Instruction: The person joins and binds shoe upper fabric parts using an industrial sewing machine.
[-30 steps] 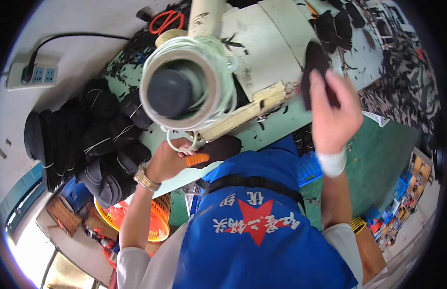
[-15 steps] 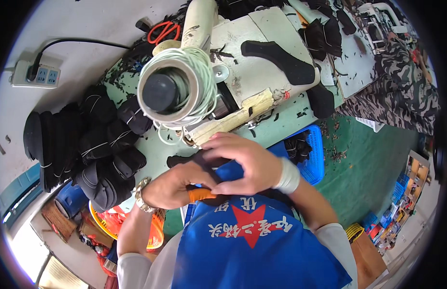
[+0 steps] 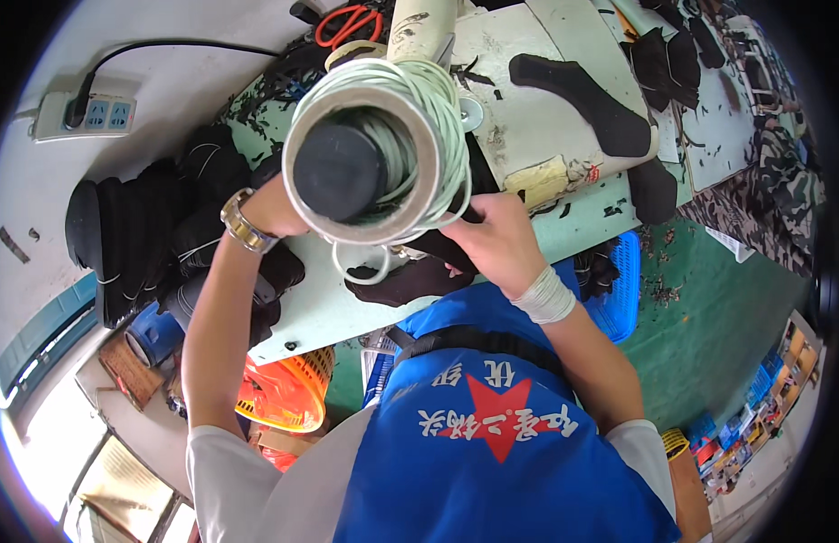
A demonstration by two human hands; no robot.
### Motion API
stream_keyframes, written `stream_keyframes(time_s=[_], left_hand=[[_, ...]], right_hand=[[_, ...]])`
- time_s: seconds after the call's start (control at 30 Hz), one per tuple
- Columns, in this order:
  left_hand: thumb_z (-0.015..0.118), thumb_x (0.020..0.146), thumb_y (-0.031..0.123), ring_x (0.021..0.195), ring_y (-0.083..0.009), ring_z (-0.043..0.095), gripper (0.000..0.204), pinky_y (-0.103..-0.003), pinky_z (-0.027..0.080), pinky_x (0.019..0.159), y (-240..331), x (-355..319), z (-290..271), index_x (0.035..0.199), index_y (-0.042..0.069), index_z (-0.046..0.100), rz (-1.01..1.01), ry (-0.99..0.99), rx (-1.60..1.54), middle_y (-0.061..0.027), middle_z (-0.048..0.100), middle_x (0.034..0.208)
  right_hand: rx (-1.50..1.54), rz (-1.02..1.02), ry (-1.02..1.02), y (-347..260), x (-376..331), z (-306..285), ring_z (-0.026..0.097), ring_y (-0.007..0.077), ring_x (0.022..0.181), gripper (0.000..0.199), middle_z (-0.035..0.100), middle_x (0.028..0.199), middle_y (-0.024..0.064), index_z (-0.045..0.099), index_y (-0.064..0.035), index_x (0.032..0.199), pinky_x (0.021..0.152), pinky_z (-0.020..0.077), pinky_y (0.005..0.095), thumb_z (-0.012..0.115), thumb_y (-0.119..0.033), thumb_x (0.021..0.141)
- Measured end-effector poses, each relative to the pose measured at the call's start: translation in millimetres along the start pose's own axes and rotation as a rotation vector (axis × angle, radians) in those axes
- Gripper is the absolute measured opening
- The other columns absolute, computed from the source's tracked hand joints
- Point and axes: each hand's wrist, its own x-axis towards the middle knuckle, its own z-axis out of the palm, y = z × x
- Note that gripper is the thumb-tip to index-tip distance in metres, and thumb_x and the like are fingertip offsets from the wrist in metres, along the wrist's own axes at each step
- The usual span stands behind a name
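Note:
My right hand presses on a black fabric piece lying on the pale green table, fingers closed over its upper edge. My left hand reaches under a big spool of white cord that hides its fingers; a watch sits on its wrist. Whether the left hand holds the fabric is hidden by the spool. A second black sole-shaped piece lies on the white machine bed.
Stacks of black pieces are bundled at the table's left. Red-handled scissors lie at the far edge, a power strip on the wall side. Blue crate and orange basket sit below the table.
Both hands moved from in front of my chest up onto the table. The black piece now lies under the spool, with the right hand on it and the left hand behind the spool.

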Motion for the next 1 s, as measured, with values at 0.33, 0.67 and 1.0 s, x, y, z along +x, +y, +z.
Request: stream_keyframes(time_s=[0.33,0.67,1.0], left_hand=[[0.064,0.092,0.027,0.050,-0.0127,0.061,0.032,-0.026,0.052,0.047,27,12,92,0.080,-0.002,0.064,-0.245,0.277,-0.262,-0.0066,0.066,0.066],[0.061,0.093,0.017,0.079,-0.0197,0.066,0.032,-0.035,0.056,0.072,48,0,139,0.115,-0.007,0.059,-0.248,0.134,-1.258,-0.0112,0.065,0.091],[0.068,0.080,-0.006,0.078,-0.0181,0.069,0.048,-0.026,0.058,0.067,50,-13,133,0.123,-0.010,0.049,-0.208,0.471,-0.868,-0.0143,0.068,0.092]], right_hand=[[-0.530,-0.478,0.125,-69,-23,-76,0.054,0.0271,0.051,0.016,0.057,0.062,0.0170,0.063,0.0011,0.080,0.050,0.0417,0.0339,0.069,-0.013,0.082],[0.174,0.036,-0.347,-15,-84,-77,0.055,0.0077,0.081,0.015,0.059,0.086,0.0015,0.055,0.0020,0.091,0.071,0.0451,0.0235,0.056,0.003,0.077],[0.095,-0.068,-0.322,-13,-45,-34,0.039,0.0041,0.059,0.026,0.050,0.063,-0.0005,0.059,0.0031,0.081,0.051,0.0328,0.0242,0.061,-0.020,0.093]])
